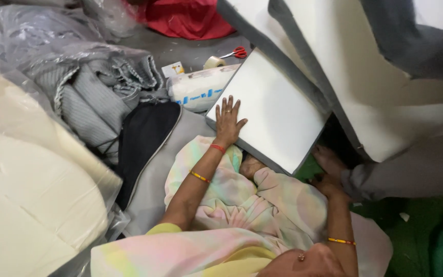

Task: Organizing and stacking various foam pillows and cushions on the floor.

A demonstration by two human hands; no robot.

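Under the left hand [227, 123] lies a matt, smooth white foam slab [275, 115]; beyond it, glossy crinkled plastic wrap [37, 46] covers ribbed grey cloth [85, 97].

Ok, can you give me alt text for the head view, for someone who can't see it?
The left hand presses flat on a white foam slab edged in grey, while the right hand rests low beside the slab's lower corner. More foam slabs lean to the right; behind lie red-handled scissors, a tape roll and grey fabric in plastic.

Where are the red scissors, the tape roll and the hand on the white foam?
Scissors [239, 52], head view, red handles.
Tape roll [214, 62], head view, outer rim.
Left hand [227, 122], head view, back of hand.
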